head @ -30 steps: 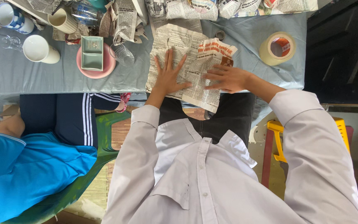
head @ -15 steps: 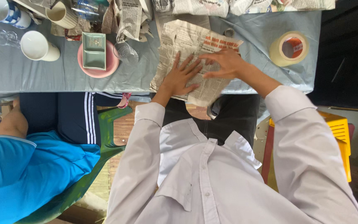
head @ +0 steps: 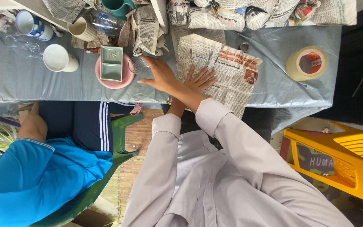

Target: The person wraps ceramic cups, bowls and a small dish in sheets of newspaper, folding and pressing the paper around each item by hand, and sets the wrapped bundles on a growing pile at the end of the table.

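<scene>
Newspaper sheet (head: pixel 225 71) lies spread on the grey-blue tablecloth (head: pixel 30 82), right in front of the person in the pale long-sleeved shirt. The left hand (head: pixel 199 80) rests flat on the sheet, palm down, fingers spread and holding nothing. The right hand (head: pixel 160 73) crosses over the left forearm and reaches to the left side of the table, where its fingers curl around a clear drinking glass (head: pixel 138 65); whether the grip is fully closed cannot be told, since the glass is see-through and partly hidden by the hand. The glass stands just beside a pink plate (head: pixel 102 77) that carries a pale green divided dish (head: pixel 111 63). Farther left sit a white cup (head: pixel 59 58) on its side and a blue-and-white mug (head: pixel 31 24). A cream mug (head: pixel 80 28) and a teal mug (head: pixel 120 6) stand near the far edge among crumpled newspaper bundles (head: pixel 240 14). A roll of beige tape (head: pixel 306 63) lies on the cloth well apart to the right of the sheet. Another person in a blue top (head: pixel 30 180) sits at the left on a green chair (head: pixel 122 138), and a yellow plastic stool (head: pixel 337 159) lies tipped on the floor at the right
</scene>
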